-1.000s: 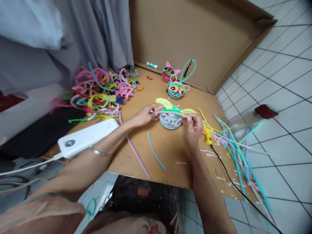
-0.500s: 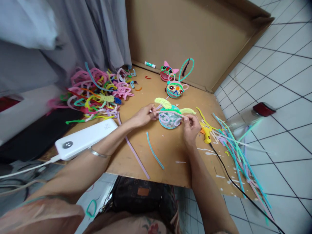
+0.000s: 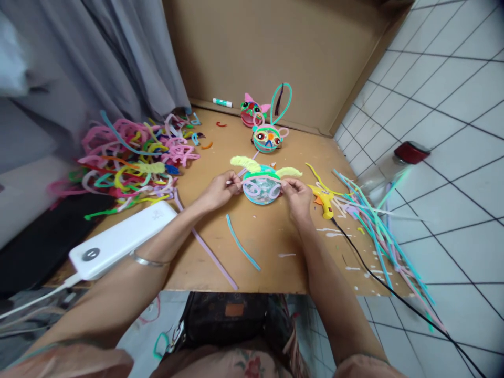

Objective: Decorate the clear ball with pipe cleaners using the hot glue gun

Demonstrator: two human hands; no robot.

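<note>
A round, clear-fronted craft head (image 3: pixel 263 193) with a green-teal rim, lilac loops and two pale yellow ear shapes (image 3: pixel 244 163) sits on the table between my hands. Across its upper front runs a thin pale pink pipe cleaner (image 3: pixel 262 179). My left hand (image 3: pixel 223 190) pinches one end at the head's left side. At the right side my right hand (image 3: pixel 295 198) is closed on the other end, its fingertips partly hidden. Just right of that hand lies a yellow glue gun (image 3: pixel 324 202) with a black cord.
Two finished-looking animal heads (image 3: pixel 268 138) and a glue stick (image 3: pixel 222 102) are at the back. Tangled pipe cleaners (image 3: pixel 129 152) heap at left beside a white power bank (image 3: pixel 122 239). Straight ones (image 3: pixel 374 231) hang over the right edge. A blue piece (image 3: pixel 242 242) lies in front.
My hands have come closer to the head's sides, and the pink pipe cleaner now lies against its front instead of being stretched above it. The whole view has shifted slightly.
</note>
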